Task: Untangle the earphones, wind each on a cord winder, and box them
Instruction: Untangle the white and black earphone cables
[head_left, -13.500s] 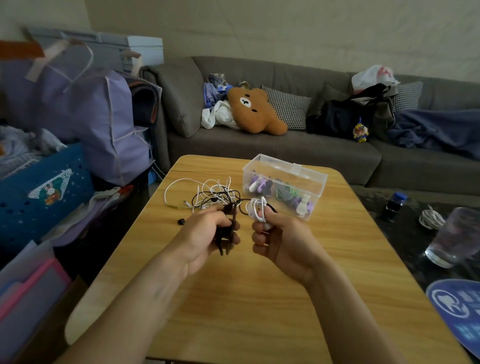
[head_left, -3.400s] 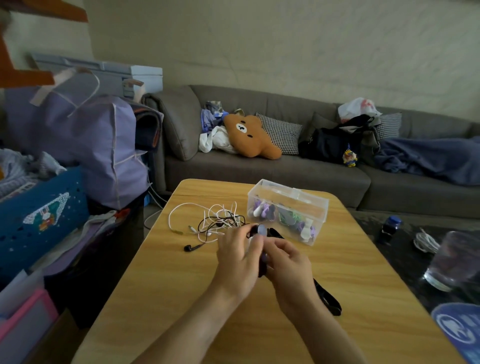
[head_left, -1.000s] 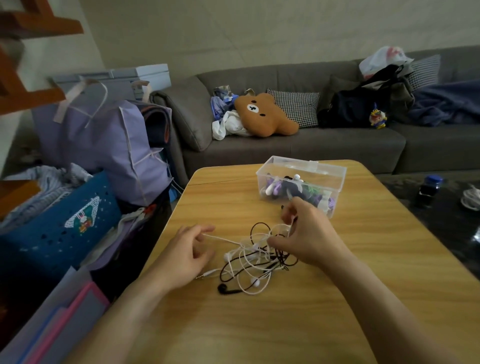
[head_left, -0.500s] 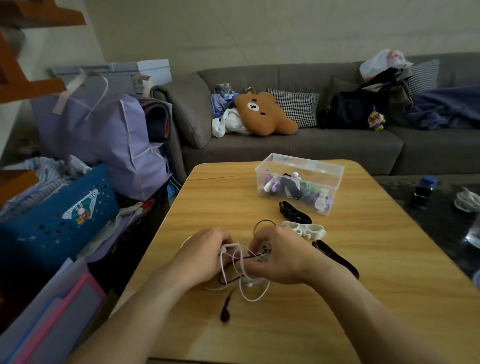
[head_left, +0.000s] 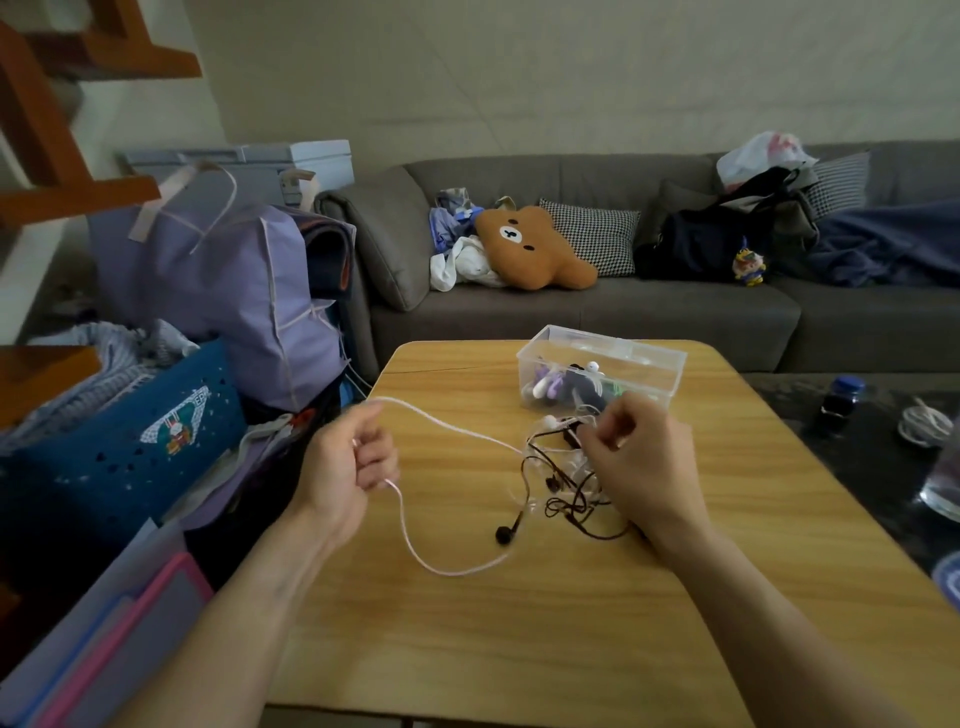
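Note:
A knot of white and black earphone cords (head_left: 563, 486) lies on the wooden table (head_left: 519, 623). My left hand (head_left: 349, 467) is closed on a white cord (head_left: 441, 564) that loops out from the knot to the left. My right hand (head_left: 641, 462) pinches the knot at its far right side. A black earbud (head_left: 505, 533) hangs loose at the knot's near edge. The clear plastic box (head_left: 602, 376) stands just behind my right hand, with wound earphones on purple, black and green winders inside.
A grey sofa (head_left: 597, 306) with a bear cushion (head_left: 530, 249) and bags runs behind the table. Purple bags (head_left: 218, 280) and a blue basket (head_left: 124, 436) crowd the left. A dark side table at right holds a bottle (head_left: 839, 400) and a glass (head_left: 943, 483).
My hands have parted. The left hand has drawn a white cord out of the knot toward the left, while the right hand stays on the knot, covering the winders seen beside it before.

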